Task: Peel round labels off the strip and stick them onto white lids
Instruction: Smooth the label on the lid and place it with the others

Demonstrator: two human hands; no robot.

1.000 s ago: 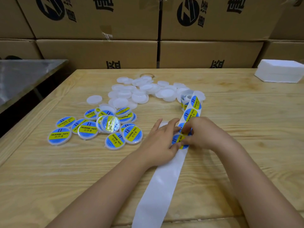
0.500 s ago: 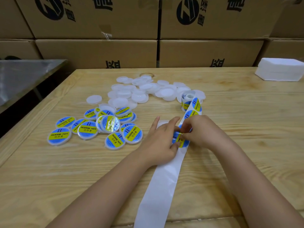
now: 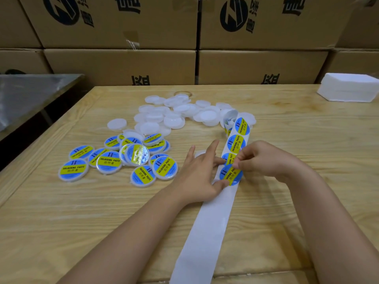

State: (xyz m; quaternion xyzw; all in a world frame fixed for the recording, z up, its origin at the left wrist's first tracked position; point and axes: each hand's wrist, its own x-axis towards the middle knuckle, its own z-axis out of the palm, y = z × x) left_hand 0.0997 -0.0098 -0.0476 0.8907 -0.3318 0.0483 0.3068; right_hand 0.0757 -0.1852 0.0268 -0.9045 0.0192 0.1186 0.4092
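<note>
A white backing strip (image 3: 207,228) runs from the table's front edge up to a small roll (image 3: 229,119), with blue-and-yellow round labels (image 3: 236,143) on its far part. My right hand (image 3: 264,158) pinches the top edge of the nearest round label (image 3: 230,175). My left hand (image 3: 199,171) lies with straight fingers beside it, thumb and fingertips pressing the strip. A white lid (image 3: 200,153) shows partly behind my left fingers. Plain white lids (image 3: 174,114) are heaped at the table's middle back. Labelled lids (image 3: 108,161) lie in a cluster to the left.
The wooden table (image 3: 307,140) ends at stacked cardboard boxes (image 3: 256,66) behind. A white foam block (image 3: 348,88) sits at the back right corner. A metal table (image 3: 30,93) stands to the left across a dark gap.
The nearest label has come further off the strip under my right fingers. The strip has slid slightly toward me. My left hand stays pressed in place.
</note>
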